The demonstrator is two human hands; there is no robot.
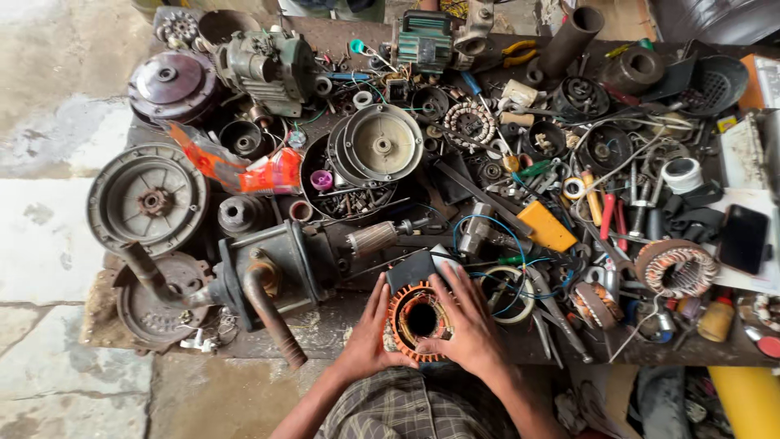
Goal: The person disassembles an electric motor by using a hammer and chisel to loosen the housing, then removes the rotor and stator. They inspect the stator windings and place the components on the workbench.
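Observation:
A round motor stator (418, 319) with an orange outer ring, a dark bore and copper windings rests at the near edge of the cluttered workbench (333, 321). My left hand (370, 333) cups its left side. My right hand (463, 321) lies over its right side and top, fingers spread across the ring. Both hands grip the stator together. A black block (410, 271) sits just behind it.
A grey pump body (276, 272) with a rusty pipe lies left of the hands. Round metal covers (148, 199), a wound copper coil (677, 268), a yellow box (547, 226), a black phone (743, 238), screwdrivers, wires and several small parts crowd the bench.

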